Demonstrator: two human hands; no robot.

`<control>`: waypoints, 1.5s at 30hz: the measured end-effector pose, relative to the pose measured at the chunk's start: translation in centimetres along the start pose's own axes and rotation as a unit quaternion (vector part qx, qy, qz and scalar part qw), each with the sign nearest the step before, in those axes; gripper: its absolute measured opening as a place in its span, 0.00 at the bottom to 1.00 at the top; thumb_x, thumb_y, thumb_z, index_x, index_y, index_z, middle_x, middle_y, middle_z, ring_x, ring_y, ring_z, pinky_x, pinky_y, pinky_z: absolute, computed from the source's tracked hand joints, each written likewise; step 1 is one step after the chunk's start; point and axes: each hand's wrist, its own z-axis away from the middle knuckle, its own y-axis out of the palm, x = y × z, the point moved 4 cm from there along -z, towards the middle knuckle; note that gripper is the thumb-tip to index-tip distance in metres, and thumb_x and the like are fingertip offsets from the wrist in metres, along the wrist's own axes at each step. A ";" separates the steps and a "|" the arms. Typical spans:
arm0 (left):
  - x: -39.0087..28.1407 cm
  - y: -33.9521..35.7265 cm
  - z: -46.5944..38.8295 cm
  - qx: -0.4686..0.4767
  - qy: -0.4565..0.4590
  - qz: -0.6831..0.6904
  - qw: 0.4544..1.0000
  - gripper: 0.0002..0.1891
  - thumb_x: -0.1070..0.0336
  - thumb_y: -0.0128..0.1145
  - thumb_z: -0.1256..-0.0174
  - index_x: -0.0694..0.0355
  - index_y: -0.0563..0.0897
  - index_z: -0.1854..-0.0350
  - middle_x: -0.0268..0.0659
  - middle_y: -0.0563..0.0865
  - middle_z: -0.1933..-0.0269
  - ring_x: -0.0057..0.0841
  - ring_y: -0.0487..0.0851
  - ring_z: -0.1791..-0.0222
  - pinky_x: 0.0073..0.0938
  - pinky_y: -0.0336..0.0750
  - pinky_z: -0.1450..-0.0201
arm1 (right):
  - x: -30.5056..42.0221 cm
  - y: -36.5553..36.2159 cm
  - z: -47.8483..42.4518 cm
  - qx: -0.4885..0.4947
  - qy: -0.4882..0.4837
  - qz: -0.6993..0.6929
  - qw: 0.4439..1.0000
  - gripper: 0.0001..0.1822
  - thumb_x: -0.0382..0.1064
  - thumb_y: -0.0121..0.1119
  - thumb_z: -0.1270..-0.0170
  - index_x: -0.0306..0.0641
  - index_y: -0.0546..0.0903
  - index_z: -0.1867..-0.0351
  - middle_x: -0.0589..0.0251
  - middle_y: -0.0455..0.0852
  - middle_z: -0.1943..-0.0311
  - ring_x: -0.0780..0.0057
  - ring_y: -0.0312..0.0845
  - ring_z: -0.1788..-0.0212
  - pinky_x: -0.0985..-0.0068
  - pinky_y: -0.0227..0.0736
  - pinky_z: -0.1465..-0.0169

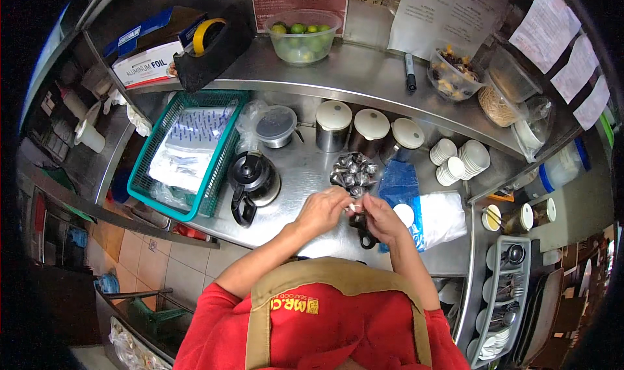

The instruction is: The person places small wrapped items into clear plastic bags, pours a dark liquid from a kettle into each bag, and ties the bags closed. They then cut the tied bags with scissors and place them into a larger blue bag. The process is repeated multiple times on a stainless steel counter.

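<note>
Both my hands meet over the steel counter (302,175). My left hand (322,213) pinches a small whitish item (353,207), too small to name, between its fingertips. My right hand (382,220) has thumb and fingers closed at the other side of the same item. Just beyond my fingertips lies a clear bag (355,171) of small dark, shiny wrapped pieces. A black handle with a ring end (367,239) shows below my right hand; what it belongs to is hidden. Right of that hand are a blue plastic packet (399,184), a round white lid (403,215) and a white plastic bag (442,219).
A glass coffee pot (254,179) and a teal basket (141,175) of packets stand left. Lidded canisters (333,126) and stacked white cups (474,158) line the back. Limes in a plastic tub (304,41) sit on the steel shelf (360,67). A cutlery tray (524,282) is far right.
</note>
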 end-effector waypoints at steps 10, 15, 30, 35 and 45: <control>-0.6 0.2 2.9 0.315 -0.070 0.264 0.909 0.12 0.62 0.62 0.40 0.62 0.76 0.60 0.30 0.80 0.65 0.15 0.75 0.61 0.22 0.70 0.58 | 1.9 1.5 3.4 0.283 0.065 0.202 0.935 0.35 0.65 0.40 0.35 0.33 0.80 0.50 0.57 0.75 0.50 0.67 0.66 0.43 0.71 0.57 0.39; -0.2 -0.8 2.9 0.282 -0.123 0.204 0.929 0.11 0.63 0.64 0.42 0.64 0.76 0.70 0.30 0.78 0.70 0.15 0.73 0.67 0.19 0.68 0.64 | 0.7 1.6 2.8 0.232 0.088 0.120 0.961 0.35 0.64 0.38 0.33 0.31 0.79 0.50 0.60 0.73 0.47 0.67 0.65 0.42 0.72 0.56 0.39; 3.3 2.1 9.5 -0.070 -0.283 0.379 0.878 0.04 0.74 0.55 0.36 0.64 0.77 0.61 0.26 0.79 0.69 0.08 0.72 0.71 0.11 0.66 0.69 | -2.2 4.5 1.1 -0.070 -0.280 0.364 0.886 0.09 0.28 0.63 0.47 0.38 0.78 0.64 0.64 0.79 0.63 0.73 0.72 0.55 0.76 0.66 0.49; 2.3 1.3 10.3 -0.099 -0.196 0.234 0.947 0.04 0.69 0.54 0.35 0.64 0.78 0.65 0.32 0.81 0.73 0.17 0.75 0.72 0.19 0.70 0.68 | -3.9 4.0 0.7 -0.068 -0.307 0.453 0.834 0.08 0.29 0.62 0.51 0.40 0.78 0.68 0.62 0.79 0.64 0.65 0.71 0.56 0.71 0.67 0.52; 1.6 -0.2 12.4 0.030 -0.344 0.119 0.931 0.15 0.54 0.42 0.28 0.61 0.72 0.66 0.45 0.79 0.75 0.37 0.78 0.72 0.36 0.71 0.67 | -5.7 4.5 -0.5 -0.030 -0.362 0.585 0.725 0.08 0.31 0.63 0.56 0.43 0.77 0.73 0.73 0.81 0.64 0.66 0.70 0.53 0.65 0.62 0.49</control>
